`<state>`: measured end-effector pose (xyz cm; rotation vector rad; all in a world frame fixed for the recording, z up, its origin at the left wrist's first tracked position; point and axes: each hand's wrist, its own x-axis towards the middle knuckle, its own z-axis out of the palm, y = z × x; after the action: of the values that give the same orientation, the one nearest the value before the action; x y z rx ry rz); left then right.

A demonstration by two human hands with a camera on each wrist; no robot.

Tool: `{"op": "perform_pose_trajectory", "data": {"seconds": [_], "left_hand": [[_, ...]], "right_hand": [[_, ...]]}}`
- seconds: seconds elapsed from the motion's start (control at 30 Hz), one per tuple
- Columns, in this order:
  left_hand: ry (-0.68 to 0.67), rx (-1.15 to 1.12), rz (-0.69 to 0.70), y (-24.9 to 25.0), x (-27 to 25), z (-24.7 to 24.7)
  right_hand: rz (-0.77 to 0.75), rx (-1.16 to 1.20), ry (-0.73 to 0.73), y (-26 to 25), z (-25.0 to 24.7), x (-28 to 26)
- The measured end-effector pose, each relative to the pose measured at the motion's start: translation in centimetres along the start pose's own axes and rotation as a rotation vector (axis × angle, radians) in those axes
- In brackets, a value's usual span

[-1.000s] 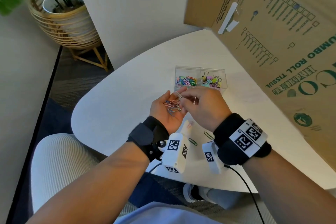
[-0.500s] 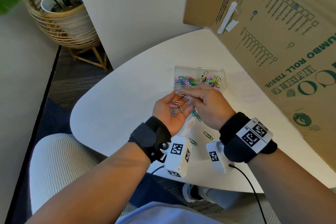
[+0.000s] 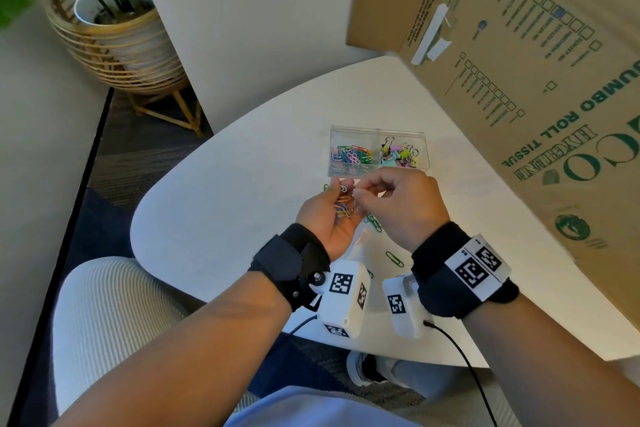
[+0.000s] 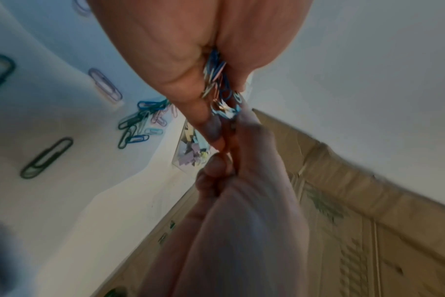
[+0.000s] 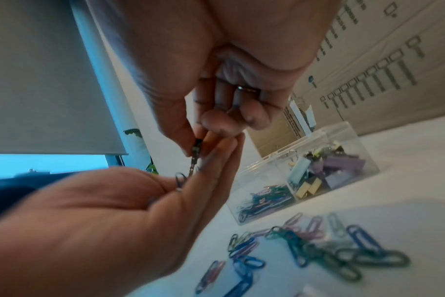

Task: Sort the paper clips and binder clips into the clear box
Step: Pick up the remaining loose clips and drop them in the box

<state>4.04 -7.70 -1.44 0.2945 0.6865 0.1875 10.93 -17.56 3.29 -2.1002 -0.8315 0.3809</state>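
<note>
The clear box (image 3: 379, 132) stands on the white table (image 3: 225, 204), with paper clips (image 3: 349, 156) in its left compartment and binder clips (image 3: 401, 153) in its right. Just in front of it my left hand (image 3: 337, 199) is palm up, cupped round several coloured paper clips (image 3: 342, 210), also seen in the left wrist view (image 4: 217, 80). My right hand (image 3: 360, 193) pinches one paper clip (image 5: 196, 149) between thumb and forefinger right above that palm. Loose paper clips (image 5: 318, 247) lie on the table beneath both hands.
A big tilted cardboard carton (image 3: 536, 97) walls off the table's right side, close behind the clear box. A potted plant in a woven basket (image 3: 114, 42) stands on the floor at the far left. The table's near edge lies under my wrists.
Both hands have moved forward, closer to the clear box. The right hand's pinch has risen slightly over the left palm with a clip in it.
</note>
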Motion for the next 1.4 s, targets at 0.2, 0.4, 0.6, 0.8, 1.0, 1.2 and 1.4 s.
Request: {"op": "perform_pose_trajectory", "data": {"seconds": [0.2, 0.4, 0.6, 0.8, 1.0, 1.2, 1.4], "left_hand": [[-0.013, -0.021, 0.000, 1.1, -0.2, -0.6], [-0.083, -0.037, -0.020, 0.6, -1.1, -0.3], [-0.102, -0.105, -0.028, 0.8, -1.2, -0.7], [-0.076, -0.125, 0.014, 0.7, -0.8, -0.2], [-0.072, -0.083, -0.010, 0.1, -0.5, 0.8], [-0.096, -0.095, -0.005, 0.4, -0.2, 1.2], [-0.011, -0.097, 0.006, -0.1, -0.1, -0.4]], "right_hand": [[0.114, 0.196, 0.194, 1.6, -1.4, 1.1], [0.257, 0.190, 0.315, 3.1, -3.7, 5.4], [0.241, 0.072, 0.242, 2.6, -4.6, 5.5], [-0.051, 0.004, -0.229, -1.6, -1.8, 0.6], [-0.185, -0.577, -0.347, -2.2, 0.5, 0.5], [-0.128, -0.601, -0.458, -3.3, 2.0, 1.0], [-0.065, -0.539, -0.518, -2.7, 3.0, 0.2]]}}
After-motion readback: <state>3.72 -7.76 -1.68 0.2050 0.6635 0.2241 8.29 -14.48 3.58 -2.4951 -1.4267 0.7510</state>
